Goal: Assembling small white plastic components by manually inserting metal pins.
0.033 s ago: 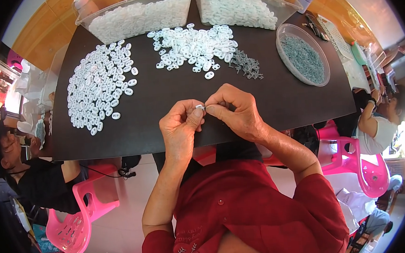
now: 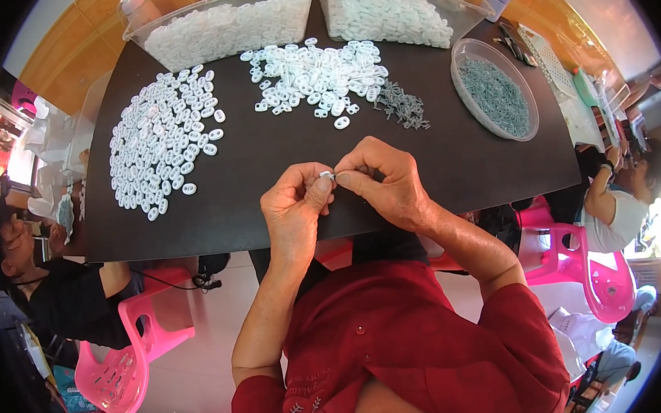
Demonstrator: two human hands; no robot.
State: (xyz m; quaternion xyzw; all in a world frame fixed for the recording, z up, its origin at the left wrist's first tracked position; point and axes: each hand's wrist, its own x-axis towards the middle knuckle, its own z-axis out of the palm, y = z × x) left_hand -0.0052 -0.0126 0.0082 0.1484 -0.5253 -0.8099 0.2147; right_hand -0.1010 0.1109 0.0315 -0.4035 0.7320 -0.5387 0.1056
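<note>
Above the table's near edge my hands meet fingertip to fingertip. My left hand is closed, pinching a small white oval plastic piece between thumb and forefinger. My right hand is also closed in a pinch, its fingertips right at that piece. A sliver of grey shows between them, like a small grey pin, mostly hidden by the fingers. Ahead of my hands lie a heap of white plastic pieces and a small pile of grey screw-like pins. More white oval pieces with two holes spread to the left.
Two clear bins of white pieces line the far edge. A round clear tub at right holds grey pins, with dark-handled tools behind. People sit at left and right, near pink chairs.
</note>
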